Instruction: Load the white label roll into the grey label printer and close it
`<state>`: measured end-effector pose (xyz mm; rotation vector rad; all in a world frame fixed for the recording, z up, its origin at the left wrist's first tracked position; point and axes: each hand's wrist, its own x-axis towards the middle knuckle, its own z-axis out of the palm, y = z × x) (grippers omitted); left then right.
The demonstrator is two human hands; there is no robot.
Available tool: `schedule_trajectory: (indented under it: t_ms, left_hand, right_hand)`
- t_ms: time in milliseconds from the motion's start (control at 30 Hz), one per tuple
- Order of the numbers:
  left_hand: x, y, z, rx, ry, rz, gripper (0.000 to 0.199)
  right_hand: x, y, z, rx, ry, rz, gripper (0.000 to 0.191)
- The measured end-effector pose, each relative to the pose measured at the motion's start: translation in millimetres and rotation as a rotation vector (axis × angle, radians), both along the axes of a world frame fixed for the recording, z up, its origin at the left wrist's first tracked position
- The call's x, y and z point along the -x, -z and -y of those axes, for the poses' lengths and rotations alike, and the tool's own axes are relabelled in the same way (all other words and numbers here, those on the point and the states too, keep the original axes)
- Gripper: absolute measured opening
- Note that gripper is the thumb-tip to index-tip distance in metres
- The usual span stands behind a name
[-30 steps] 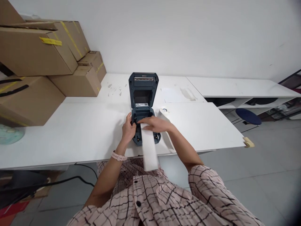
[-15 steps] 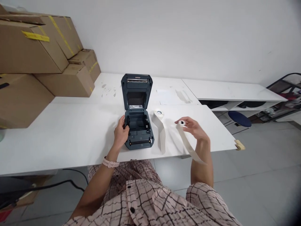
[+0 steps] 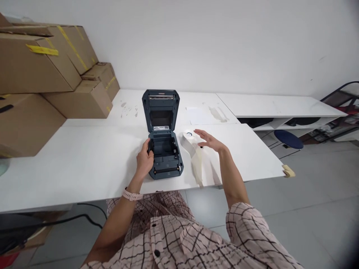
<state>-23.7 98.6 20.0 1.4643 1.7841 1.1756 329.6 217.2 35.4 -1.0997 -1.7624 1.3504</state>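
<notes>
A dark label printer (image 3: 165, 164) stands on the white table with its lid (image 3: 161, 108) raised and its inner bay bare. My left hand (image 3: 145, 158) grips the left edge of the printer. To the printer's right lies a white label roll (image 3: 188, 136) with a loose strip trailing to the front. My right hand (image 3: 209, 141) is just right of that roll, fingers apart. Below its fingers is a second, small roll, mostly hidden, whose strip (image 3: 197, 170) hangs toward the table's front edge.
Cardboard boxes (image 3: 30, 71) are stacked at the left. A white sheet (image 3: 196, 115) lies behind the rolls. At the right are a lower shelf unit (image 3: 280, 106), a blue stool (image 3: 288, 138) and a tan piece (image 3: 288, 171) on the table corner.
My right hand has moved left and brought the small roll beside the other roll. Its fingers have opened. My left hand stays on the printer.
</notes>
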Motion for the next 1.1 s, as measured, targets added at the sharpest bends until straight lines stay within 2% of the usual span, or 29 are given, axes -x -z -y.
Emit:
schedule_trajectory:
  t_ms: [100, 200, 300, 433, 533, 600, 667, 767, 867, 1000, 1100]
  left_hand:
    - [0.7, 3.1, -0.4, -0.013, 0.016, 0.045, 0.066]
    - [0.1, 1.9, 0.6, 0.001, 0.013, 0.059, 0.066]
    - [-1.8, -1.2, 2.3, 0.014, 0.007, 0.070, 0.070]
    - [-3.4, -3.2, 3.2, 0.012, 0.008, 0.055, 0.072]
    - [-3.5, -2.1, 2.0, 0.014, -0.006, 0.045, 0.074]
    - [-3.6, -0.1, 1.0, 0.004, -0.016, 0.055, 0.075]
    - [-3.8, 2.0, 0.4, -0.013, -0.024, 0.080, 0.076]
    - [-4.0, 3.6, 0.7, -0.022, -0.008, 0.111, 0.077]
    - [-3.9, 2.3, 2.0, -0.023, 0.011, 0.116, 0.077]
    - [-4.2, -0.7, 3.5, -0.013, 0.015, 0.113, 0.076]
    - [-4.9, -0.9, 3.9, -0.005, 0.022, 0.125, 0.074]
  right_hand:
    - [26.9, -1.9, -30.8, 0.006, -0.042, 0.152, 0.084]
    - [49.0, 1.6, -47.9, -0.030, -0.035, 0.193, 0.075]
    - [58.7, -3.5, -47.0, -0.073, 0.009, 0.155, 0.066]
    - [77.2, -35.6, -27.0, -0.151, 0.006, -0.003, 0.065]
    - [110.8, -68.4, -8.1, -0.284, -0.194, 0.080, 0.066]
    - [138.9, -84.2, 2.2, -0.399, -0.369, 0.304, 0.067]
    - [166.0, -90.3, 9.0, -0.479, -0.474, 0.581, 0.067]
    - [196.4, -82.5, 11.4, -0.535, -0.530, 0.889, 0.067]
    - [210.5, -67.4, 9.0, -0.520, -0.543, 1.014, 0.069]
    - [202.9, -57.1, 19.5, -0.520, -0.509, 1.004, 0.069]
    - [181.8, -53.4, 51.9, -0.657, -0.431, 0.845, 0.058]
